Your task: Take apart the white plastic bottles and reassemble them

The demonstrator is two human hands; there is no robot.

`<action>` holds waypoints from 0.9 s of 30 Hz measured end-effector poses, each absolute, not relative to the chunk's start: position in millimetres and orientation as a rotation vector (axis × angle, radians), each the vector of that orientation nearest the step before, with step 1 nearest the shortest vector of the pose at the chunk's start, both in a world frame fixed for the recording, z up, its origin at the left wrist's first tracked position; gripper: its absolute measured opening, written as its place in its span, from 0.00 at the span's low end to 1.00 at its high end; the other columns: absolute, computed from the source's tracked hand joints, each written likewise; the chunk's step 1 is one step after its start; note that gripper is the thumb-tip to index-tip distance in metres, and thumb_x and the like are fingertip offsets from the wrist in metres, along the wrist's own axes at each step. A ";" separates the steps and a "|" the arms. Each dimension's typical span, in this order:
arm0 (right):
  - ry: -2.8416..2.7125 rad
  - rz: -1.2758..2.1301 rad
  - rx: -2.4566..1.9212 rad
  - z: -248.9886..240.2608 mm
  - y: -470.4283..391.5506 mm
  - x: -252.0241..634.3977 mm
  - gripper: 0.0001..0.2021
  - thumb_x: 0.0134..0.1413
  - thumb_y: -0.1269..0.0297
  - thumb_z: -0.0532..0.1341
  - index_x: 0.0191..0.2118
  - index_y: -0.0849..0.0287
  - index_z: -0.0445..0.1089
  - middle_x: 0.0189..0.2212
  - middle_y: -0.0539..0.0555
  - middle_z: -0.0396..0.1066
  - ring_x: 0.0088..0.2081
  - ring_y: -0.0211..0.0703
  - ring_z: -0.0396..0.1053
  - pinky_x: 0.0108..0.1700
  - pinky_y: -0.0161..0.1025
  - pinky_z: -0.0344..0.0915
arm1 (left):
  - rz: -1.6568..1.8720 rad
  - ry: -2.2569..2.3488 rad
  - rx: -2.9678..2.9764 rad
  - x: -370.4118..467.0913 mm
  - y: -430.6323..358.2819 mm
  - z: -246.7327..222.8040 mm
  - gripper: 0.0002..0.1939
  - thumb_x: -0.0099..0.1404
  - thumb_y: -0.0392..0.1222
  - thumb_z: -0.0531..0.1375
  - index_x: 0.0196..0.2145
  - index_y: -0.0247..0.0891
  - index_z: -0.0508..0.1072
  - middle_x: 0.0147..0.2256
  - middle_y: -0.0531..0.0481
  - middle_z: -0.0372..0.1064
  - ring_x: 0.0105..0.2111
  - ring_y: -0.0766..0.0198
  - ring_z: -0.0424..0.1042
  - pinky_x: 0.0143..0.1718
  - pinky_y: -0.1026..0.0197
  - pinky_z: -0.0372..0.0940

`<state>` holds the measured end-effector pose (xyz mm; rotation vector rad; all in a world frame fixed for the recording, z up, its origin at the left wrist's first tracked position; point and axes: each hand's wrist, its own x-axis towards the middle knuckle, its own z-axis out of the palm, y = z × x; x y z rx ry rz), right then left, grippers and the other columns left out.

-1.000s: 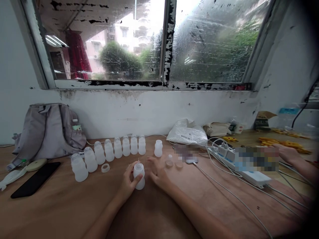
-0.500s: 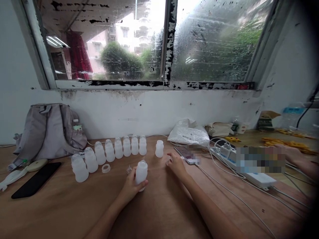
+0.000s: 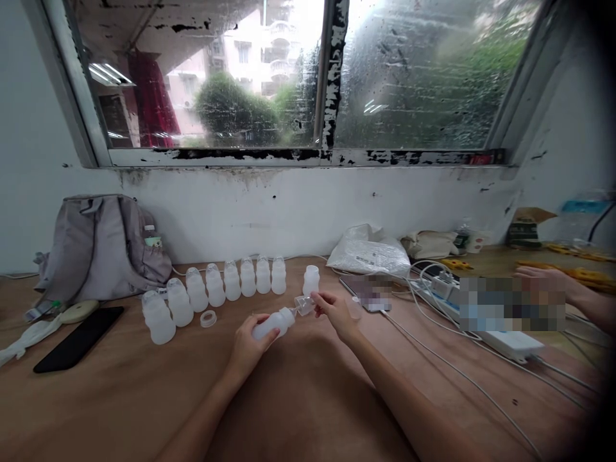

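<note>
My left hand (image 3: pixel 253 340) is wrapped round a frosted white bottle (image 3: pixel 275 324), tilted with its top toward the right. My right hand (image 3: pixel 334 311) pinches a clear cap (image 3: pixel 304 305) just beside the bottle's top; whether the two touch is hard to tell. Behind them, several capped bottles (image 3: pixel 215 287) stand in a curved row, from the left to the middle. Another bottle (image 3: pixel 311 280), without a clear cap, stands apart on the right. A translucent ring (image 3: pixel 208 318) lies in front of the row. A small clear piece (image 3: pixel 355 308) is partly behind my right hand.
On the left are a grey backpack (image 3: pixel 106 250) and a black phone (image 3: pixel 79 340). To the right, a second phone (image 3: pixel 360 294), a white plastic bag (image 3: pixel 369 251), cables and a power strip (image 3: pixel 510 341) lie on the table (image 3: pixel 298 410). Another person's hand (image 3: pixel 543 280) is at far right.
The bottle in my left hand has gone from upright to tilted right. My right hand has brought the clear cap to the bottle's top. The view has shifted slightly.
</note>
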<state>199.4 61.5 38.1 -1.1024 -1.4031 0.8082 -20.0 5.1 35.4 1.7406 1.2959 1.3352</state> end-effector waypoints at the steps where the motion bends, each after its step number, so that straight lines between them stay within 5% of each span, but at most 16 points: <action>1: -1.401 0.823 -1.106 38.6 60.5 197.8 0.20 0.44 0.47 0.57 0.24 0.63 0.68 0.15 0.49 0.61 0.17 0.35 0.59 0.20 0.33 0.58 | 1.341 1.288 1.723 -19.9 5.2 35.5 0.15 0.50 0.48 0.61 0.35 0.39 0.72 0.37 0.47 0.70 0.38 0.57 0.67 0.41 0.59 0.59; 20: -1.524 0.723 -1.178 37.0 47.0 179.9 0.21 0.46 0.47 0.55 0.15 0.57 0.54 0.09 0.43 0.50 0.11 0.32 0.51 0.14 0.31 0.46 | 1.293 1.214 1.828 -18.5 5.1 32.4 0.15 0.50 0.48 0.61 0.35 0.40 0.73 0.36 0.47 0.71 0.37 0.57 0.69 0.40 0.58 0.61; 27: -1.448 0.884 -1.113 31.9 37.2 167.0 0.21 0.51 0.47 0.47 0.21 0.59 0.61 0.11 0.45 0.56 0.12 0.32 0.53 0.14 0.31 0.47 | 1.281 1.196 1.881 -13.1 -3.5 37.0 0.14 0.51 0.47 0.61 0.34 0.38 0.73 0.34 0.47 0.71 0.34 0.58 0.68 0.37 0.58 0.62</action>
